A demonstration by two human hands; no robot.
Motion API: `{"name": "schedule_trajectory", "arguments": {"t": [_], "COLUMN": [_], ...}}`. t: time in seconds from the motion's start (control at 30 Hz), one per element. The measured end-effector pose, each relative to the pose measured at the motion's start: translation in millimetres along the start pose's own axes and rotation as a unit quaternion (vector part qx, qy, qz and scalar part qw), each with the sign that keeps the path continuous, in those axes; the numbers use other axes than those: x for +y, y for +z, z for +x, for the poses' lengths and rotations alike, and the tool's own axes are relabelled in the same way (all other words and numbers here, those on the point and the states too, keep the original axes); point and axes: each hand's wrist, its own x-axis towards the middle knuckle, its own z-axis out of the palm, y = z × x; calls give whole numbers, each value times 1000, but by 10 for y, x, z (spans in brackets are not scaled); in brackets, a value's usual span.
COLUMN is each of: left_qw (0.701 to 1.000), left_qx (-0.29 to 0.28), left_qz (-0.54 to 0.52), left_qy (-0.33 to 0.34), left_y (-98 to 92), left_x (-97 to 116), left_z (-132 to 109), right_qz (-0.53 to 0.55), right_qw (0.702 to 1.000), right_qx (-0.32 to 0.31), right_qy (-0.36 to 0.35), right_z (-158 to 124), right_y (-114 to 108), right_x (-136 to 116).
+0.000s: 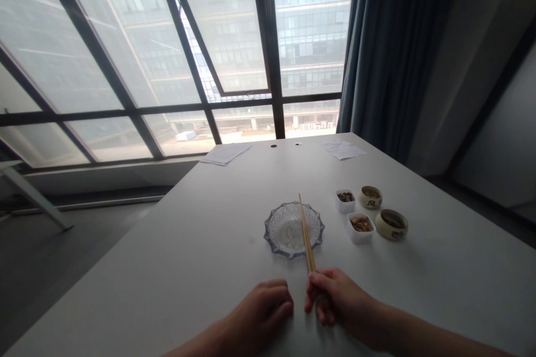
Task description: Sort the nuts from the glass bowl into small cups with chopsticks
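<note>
My right hand (335,301) is closed around the lower end of a pair of wooden chopsticks (307,240), whose tips reach up over a clear glass dish (276,228) with a jagged rim. My left hand (268,307) rests on the table in front of the dish with its fingers curled in; nothing shows in it. To the right stand two white square cups, one with dark pieces (345,197) and one with brownish pieces (361,224). Beside them are two round ceramic bowls, a farther one (371,198) and a nearer one (392,226), each with dark contents I cannot make out.
The white table (188,245) runs toward the windows. Papers lie at its far left (226,154) and far right (343,148), with two small dark spots between them. A blue curtain (385,56) hangs behind on the right.
</note>
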Motion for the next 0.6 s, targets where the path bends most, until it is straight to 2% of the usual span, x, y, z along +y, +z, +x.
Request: {"name": "schedule_trajectory", "arguments": {"t": [0.17,0.27,0.47,0.53,0.6], "left_qw": [980,954,906,894,884], "left_qx": [13,18,71,86,100], "left_qz": [-182,-280,-393,-413,-429], "left_qy": [-82,-103,-141,-150,-155], "left_y": [53,117,174,166,166], "left_x": [-12,25,181,228,264], "left_z": [-32,-77,-159,-187,-211], "right_qz": [-47,-130,-190,-253,-354], "right_qw": [995,984,961,942,899], "right_qx": [-87,-121,-198,-197,-159], "right_qy": [13,-19,-42,-97,-202], "right_z": [-133,-174,-219,-241,-269], "right_y": [170,269,283,234,180], "right_x": [144,252,382,363,318]}}
